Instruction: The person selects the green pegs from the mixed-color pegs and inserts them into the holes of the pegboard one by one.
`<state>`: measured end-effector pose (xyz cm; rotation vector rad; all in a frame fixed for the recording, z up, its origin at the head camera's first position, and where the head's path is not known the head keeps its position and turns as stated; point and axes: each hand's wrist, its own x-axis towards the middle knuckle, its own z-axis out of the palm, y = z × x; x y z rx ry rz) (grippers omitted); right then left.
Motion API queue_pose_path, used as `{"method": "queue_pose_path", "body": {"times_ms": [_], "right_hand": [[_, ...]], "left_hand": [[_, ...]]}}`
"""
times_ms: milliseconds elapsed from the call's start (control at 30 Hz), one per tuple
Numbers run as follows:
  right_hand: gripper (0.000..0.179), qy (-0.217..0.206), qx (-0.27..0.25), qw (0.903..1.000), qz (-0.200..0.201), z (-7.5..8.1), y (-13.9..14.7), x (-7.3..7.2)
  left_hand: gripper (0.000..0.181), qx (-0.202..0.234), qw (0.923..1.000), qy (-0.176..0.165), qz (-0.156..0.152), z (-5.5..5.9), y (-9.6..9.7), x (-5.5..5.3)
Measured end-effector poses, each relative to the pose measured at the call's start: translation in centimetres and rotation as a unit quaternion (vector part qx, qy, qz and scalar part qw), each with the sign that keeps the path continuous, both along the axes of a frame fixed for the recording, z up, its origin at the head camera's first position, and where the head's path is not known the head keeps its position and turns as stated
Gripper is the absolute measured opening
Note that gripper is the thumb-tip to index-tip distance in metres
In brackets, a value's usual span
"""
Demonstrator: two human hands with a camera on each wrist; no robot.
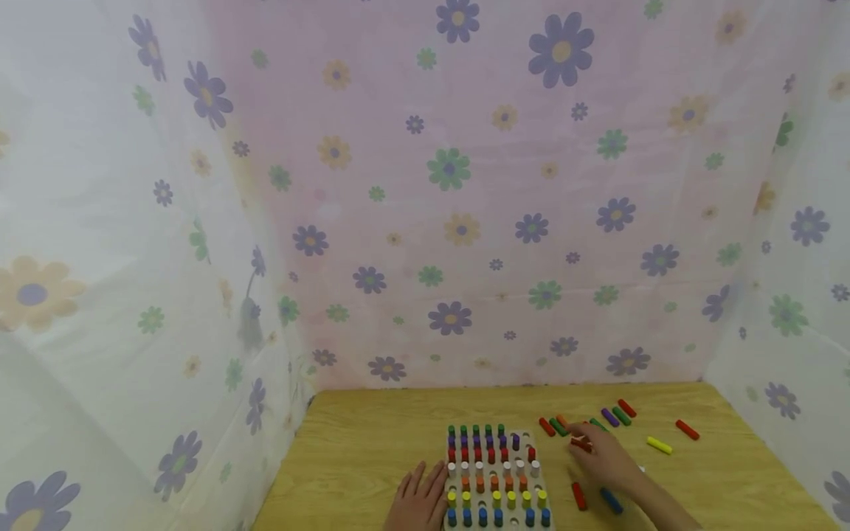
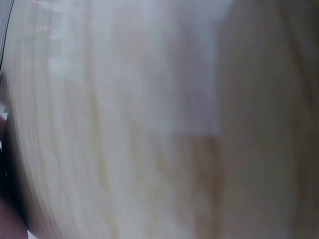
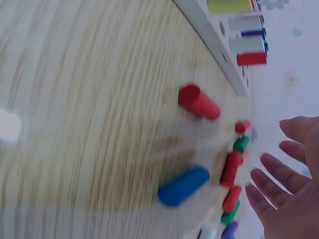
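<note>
A pale pegboard point(image 1: 524, 476) holds rows of green, purple, red, white, orange, yellow and blue pegs, with some bare holes. My left hand point(image 1: 418, 501) lies with its fingers spread against the board's left side. Right of the board, my right hand point(image 1: 604, 457) reaches over a red peg point(image 1: 581, 444). In the right wrist view the right hand point(image 3: 284, 184) has its fingers extended and apart, and that red peg point(image 3: 230, 169) lies beyond the fingertips. Nearer the front lie another red peg point(image 3: 199, 102) and a blue peg point(image 3: 183, 186).
Loose pegs lie scattered on the wooden table point(image 1: 358, 442): a purple peg point(image 1: 609, 417), a yellow peg point(image 1: 660, 445), a red peg point(image 1: 687, 430) and several others. Flowered curtain point(image 1: 451, 243) surrounds the table's back and sides. Only blurred wood grain dominates the left wrist view.
</note>
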<state>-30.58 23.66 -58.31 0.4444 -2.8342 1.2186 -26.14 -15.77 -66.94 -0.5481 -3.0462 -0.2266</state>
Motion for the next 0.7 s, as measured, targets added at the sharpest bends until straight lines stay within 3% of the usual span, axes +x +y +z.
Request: {"method": "queue_pose_path", "body": {"times_ms": [167,367,500,700], "right_hand": [[0.040,0.037,0.014,0.9988,-0.028,-0.2,2.4,0.1],[0.038,0.110,0.048,0.9896,-0.079,-0.7,4.9,-0.8],[0.040,0.102,0.071,0.9863,-0.109,-0.7,6.2,-1.7],[0.044,0.046,0.105,0.9828,-0.144,-1.0,8.1,-2.8]], "left_hand": [[0.062,0.004,1.0000,-0.001,-0.002,0.0,-0.1,0.0],[0.061,0.002,0.9999,0.014,-0.006,0.1,-0.3,-0.1],[0.062,-0.002,0.9998,0.017,-0.005,-0.1,-0.6,-0.3],[0.062,0.008,0.9999,0.002,-0.007,-0.2,-0.2,-0.2]]}}
